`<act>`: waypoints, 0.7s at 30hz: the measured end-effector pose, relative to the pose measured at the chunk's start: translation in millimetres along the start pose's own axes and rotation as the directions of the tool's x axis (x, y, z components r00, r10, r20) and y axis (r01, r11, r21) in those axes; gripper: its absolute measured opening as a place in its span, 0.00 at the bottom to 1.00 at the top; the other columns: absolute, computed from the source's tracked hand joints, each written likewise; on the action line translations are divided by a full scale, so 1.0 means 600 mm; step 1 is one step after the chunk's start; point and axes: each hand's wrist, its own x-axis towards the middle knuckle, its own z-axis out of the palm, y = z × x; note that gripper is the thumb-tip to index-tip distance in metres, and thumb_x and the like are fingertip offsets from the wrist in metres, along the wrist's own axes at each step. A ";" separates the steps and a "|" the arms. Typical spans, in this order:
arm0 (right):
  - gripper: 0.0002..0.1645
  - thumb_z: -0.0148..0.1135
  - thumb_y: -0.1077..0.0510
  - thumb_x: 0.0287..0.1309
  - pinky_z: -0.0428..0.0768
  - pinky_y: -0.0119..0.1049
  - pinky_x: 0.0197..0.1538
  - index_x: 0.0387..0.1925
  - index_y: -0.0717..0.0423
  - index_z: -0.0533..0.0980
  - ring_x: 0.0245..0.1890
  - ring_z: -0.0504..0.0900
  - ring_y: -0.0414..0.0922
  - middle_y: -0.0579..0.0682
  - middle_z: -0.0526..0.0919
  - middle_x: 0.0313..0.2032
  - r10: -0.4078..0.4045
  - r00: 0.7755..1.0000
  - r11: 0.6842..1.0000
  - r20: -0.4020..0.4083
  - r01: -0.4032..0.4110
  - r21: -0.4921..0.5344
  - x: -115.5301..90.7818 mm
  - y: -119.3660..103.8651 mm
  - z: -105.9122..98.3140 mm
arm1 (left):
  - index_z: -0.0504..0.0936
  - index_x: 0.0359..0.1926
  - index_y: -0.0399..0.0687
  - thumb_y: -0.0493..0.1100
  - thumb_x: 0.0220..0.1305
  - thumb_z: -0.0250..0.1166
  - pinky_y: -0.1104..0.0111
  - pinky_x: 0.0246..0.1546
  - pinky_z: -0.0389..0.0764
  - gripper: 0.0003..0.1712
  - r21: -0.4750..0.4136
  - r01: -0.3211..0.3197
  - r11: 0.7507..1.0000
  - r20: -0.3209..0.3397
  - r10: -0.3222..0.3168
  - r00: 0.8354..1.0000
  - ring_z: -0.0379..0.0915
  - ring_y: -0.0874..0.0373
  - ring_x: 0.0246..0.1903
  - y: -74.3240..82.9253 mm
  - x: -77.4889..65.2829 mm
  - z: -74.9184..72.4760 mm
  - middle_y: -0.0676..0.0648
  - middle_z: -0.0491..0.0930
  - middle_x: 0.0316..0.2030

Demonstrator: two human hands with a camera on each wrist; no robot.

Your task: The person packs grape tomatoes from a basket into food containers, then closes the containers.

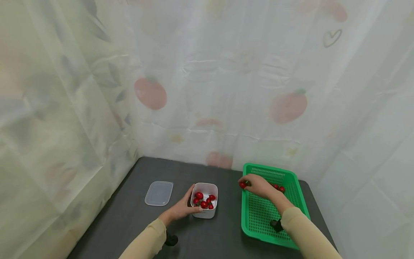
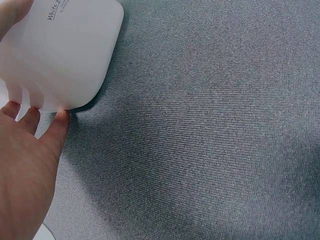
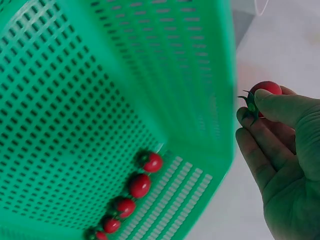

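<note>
My left hand [image 1: 182, 208] holds a white plastic container [image 1: 204, 214] from its left side, thumb at the near side and fingers along the far left. Several red cherry tomatoes [image 1: 204, 204] lie inside it. In the left wrist view the fingertips [image 2: 61, 117] touch the container's wall. My right hand [image 1: 257, 185] pinches one cherry tomato [image 3: 266, 87] with a green stem between thumb and fingers, above the left rim of the green basket [image 1: 246, 216]. Several more cherry tomatoes [image 3: 140, 185] lie in a row along the basket's far side.
A translucent square lid [image 1: 159, 193] lies on the dark grey table [image 1: 223, 230], left of the container. White printed curtains [image 1: 210, 90] hang behind the table and along both sides. The basket stands near the table's right edge.
</note>
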 end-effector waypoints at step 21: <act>0.17 0.66 0.64 0.67 0.80 0.46 0.52 0.56 0.55 0.82 0.49 0.81 0.46 0.48 0.84 0.49 -0.148 0.988 0.987 0.035 0.150 -0.050 0.085 -0.085 0.044 | 0.32 0.83 0.51 0.45 0.66 0.72 0.43 0.68 0.60 0.63 -0.007 -0.009 1.000 0.011 0.009 1.000 0.48 0.37 0.74 0.010 -0.005 0.001 0.36 0.43 0.79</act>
